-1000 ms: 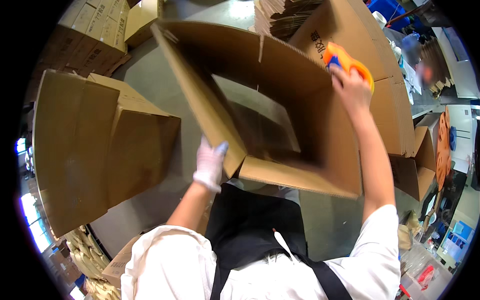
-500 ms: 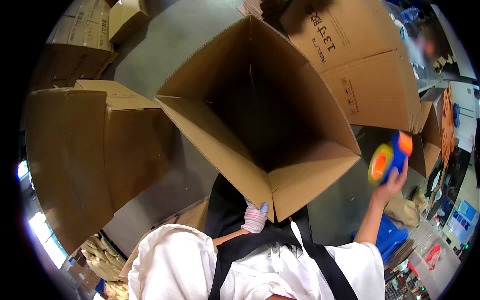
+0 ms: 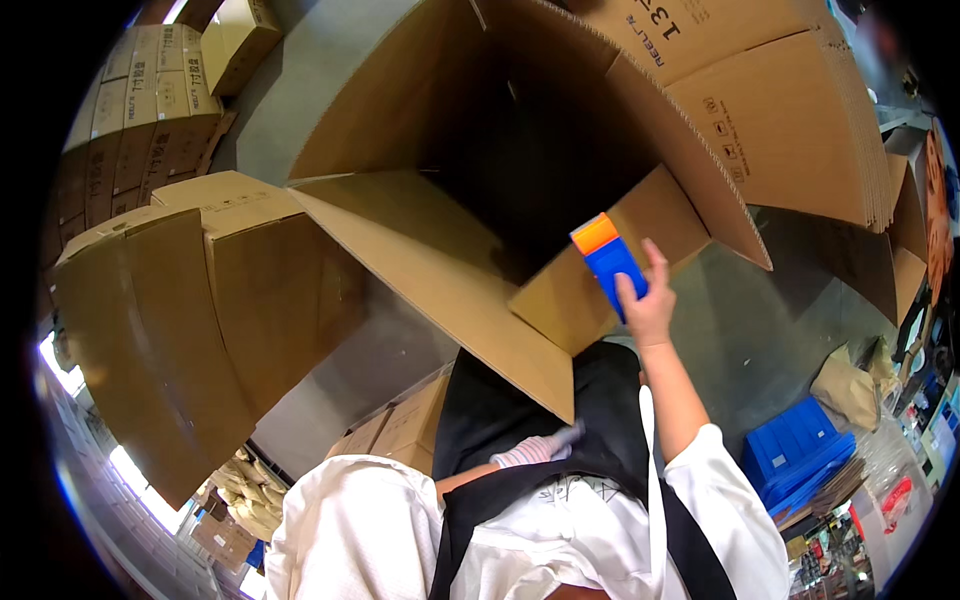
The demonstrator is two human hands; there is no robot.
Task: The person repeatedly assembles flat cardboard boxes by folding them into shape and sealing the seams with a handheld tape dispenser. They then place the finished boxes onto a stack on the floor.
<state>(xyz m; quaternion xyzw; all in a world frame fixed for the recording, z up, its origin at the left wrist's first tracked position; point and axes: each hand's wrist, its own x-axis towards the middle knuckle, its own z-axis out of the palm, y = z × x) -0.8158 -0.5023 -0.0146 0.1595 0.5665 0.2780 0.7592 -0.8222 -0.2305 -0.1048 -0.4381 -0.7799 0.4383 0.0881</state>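
Observation:
A large open cardboard box (image 3: 430, 250) stands before me, its flaps up and its inside dark. My right hand (image 3: 648, 300) is closed round a blue tape dispenser (image 3: 618, 275) with an orange end. It is over the box's near right flap (image 3: 565, 300), which tilts inward; whether they touch I cannot tell. My left hand (image 3: 532, 450), in a striped glove with greyish fingertips, is near my black apron, below the corner of the left flap. Its fingers are smeared by motion, and I see nothing in it.
Another tall carton (image 3: 150, 330) stands at the left, with stacked cartons (image 3: 150, 110) behind it. Flattened cardboard (image 3: 780, 130) leans at the far right. Blue plastic bins (image 3: 795, 450) and crumpled brown paper (image 3: 845, 385) lie at the lower right.
My right hand has swung left with the tape dispenser, from beside the box to over its near right flap. My left hand has let go of the near edge and dropped lower. The flap now tilts inward.

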